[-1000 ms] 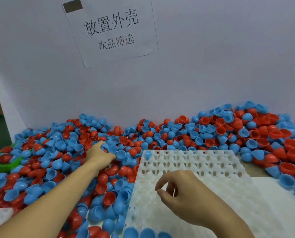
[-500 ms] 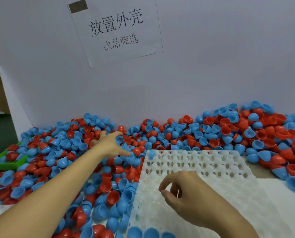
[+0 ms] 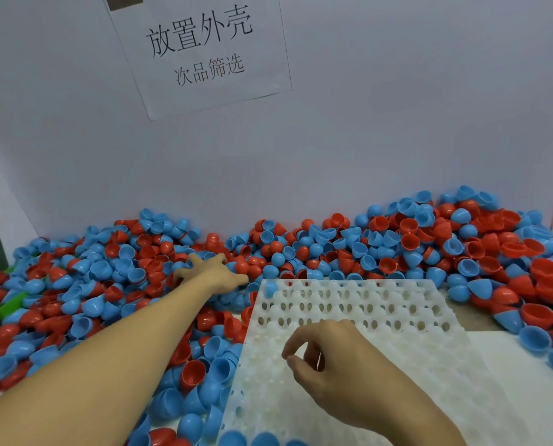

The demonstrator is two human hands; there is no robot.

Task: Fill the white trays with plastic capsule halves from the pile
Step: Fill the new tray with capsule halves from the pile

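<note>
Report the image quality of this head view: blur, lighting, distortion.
Head view: light is soft and even, no hard glare; the left hand reaching into the pile looks slightly motion-smeared; the wide lens bows the wall edges at the frame sides; the white tray is so pale that its near cells wash out around the right hand; the sign reads sharp.

Bright even light, soft shadows, edges warped
</note>
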